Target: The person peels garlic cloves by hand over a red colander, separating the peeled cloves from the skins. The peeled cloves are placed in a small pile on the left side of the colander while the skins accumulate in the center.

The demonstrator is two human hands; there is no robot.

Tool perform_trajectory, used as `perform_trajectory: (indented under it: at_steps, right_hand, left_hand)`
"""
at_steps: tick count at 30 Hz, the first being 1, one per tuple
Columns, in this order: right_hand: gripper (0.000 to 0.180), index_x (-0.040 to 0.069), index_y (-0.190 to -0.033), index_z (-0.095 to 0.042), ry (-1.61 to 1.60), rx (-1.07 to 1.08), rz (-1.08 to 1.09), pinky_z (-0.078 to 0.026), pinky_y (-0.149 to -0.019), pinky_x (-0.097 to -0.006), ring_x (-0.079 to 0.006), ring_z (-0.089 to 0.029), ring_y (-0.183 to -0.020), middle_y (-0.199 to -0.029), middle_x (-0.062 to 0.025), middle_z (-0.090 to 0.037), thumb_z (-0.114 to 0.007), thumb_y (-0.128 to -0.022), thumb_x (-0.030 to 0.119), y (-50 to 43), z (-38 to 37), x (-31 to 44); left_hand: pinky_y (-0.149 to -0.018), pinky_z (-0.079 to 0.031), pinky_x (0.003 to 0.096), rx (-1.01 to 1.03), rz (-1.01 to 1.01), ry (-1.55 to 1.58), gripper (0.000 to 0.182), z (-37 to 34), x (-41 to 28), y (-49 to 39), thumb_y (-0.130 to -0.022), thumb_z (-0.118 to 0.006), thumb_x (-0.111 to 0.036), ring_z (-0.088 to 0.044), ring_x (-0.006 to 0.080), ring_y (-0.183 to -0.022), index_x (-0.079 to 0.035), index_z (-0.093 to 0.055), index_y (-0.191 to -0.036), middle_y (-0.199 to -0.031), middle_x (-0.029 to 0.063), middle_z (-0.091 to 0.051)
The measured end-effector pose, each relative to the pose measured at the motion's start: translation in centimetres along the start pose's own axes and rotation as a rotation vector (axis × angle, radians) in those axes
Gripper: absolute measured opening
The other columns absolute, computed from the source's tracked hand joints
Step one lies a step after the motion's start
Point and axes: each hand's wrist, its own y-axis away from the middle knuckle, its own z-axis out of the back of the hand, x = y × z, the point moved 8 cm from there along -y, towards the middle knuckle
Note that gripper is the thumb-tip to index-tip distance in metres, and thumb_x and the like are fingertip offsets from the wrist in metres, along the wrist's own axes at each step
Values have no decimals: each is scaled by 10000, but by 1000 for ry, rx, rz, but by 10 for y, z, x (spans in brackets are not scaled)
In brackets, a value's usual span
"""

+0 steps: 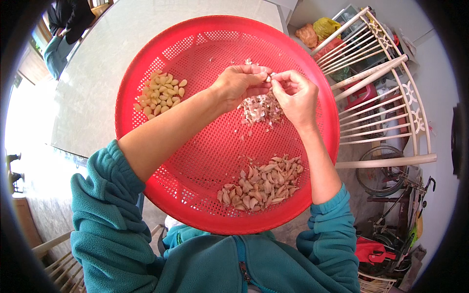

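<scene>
A large round red plastic basket [227, 146] with a perforated base lies in front of me. Above its upper right part, my left hand [243, 84] and my right hand [296, 96] meet at the fingertips around a small garlic clove [269, 78], partly hidden by the fingers. Beneath them is a heap of loose garlic skins [261, 110]. Peeled garlic cloves [161, 93] form a pile at the basket's left side, beyond my left forearm. Unpeeled garlic cloves [262, 185] are heaped at its lower right, nearer my body.
The basket rests partly over a pale table [91, 91]. White metal railings [377, 124] stand close on the right, with plastic bags [324, 29] behind them and a bicycle [395, 183] below. Part of another person [67, 22] shows at the upper left.
</scene>
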Motion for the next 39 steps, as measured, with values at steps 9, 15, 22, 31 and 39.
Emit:
perform_trajectory:
  at_steps: [9,15,22,31,39]
  right_hand:
    - [110,36,-686,-544,170,-74,60,-462,-498,-258,-116,-566,-524,-614,-48,-575,-644,-658,-1,3,3,12]
    - [76,23,-685,-552,-146,-102,-154,-437,-477,-228,-71,-530,-501,-592,-6,-568,-625,-697,8,1,7,-15]
    - [104,-10,-814,-604,-300,40,-365,-443,-516,-199,-71,-534,-539,-680,-26,-584,-551,-836,77,0,8,-30]
    - [70,-11,-835,-631,-328,60,-361,-457,-516,-200,-75,-572,-578,-698,-52,-628,-612,-799,46,-3,5,-27]
    - [85,15,-713,-564,-141,68,-291,-427,-510,-202,-59,-555,-571,-614,-25,-593,-639,-745,39,-3,10,-24]
  left_hand:
    - [-844,-524,310,-30,-34,37,134,-5,3,5,-861,-538,-26,-610,198,-882,13,-592,-978,-963,115,-608]
    - [-812,-537,303,16,-43,120,128,-12,1,5,-874,-499,-1,-612,193,-862,22,-571,-978,-955,110,-607]
    - [-828,-535,280,33,-9,106,173,-3,-3,1,-913,-427,-19,-605,170,-875,8,-533,-1047,-995,113,-588]
    - [-799,-548,278,-50,7,94,147,5,2,0,-908,-458,-40,-603,162,-839,-13,-521,-1037,-916,101,-575]
    - [-812,-550,296,-66,-4,88,154,4,3,1,-895,-476,-25,-603,176,-842,-22,-522,-1042,-923,106,-565]
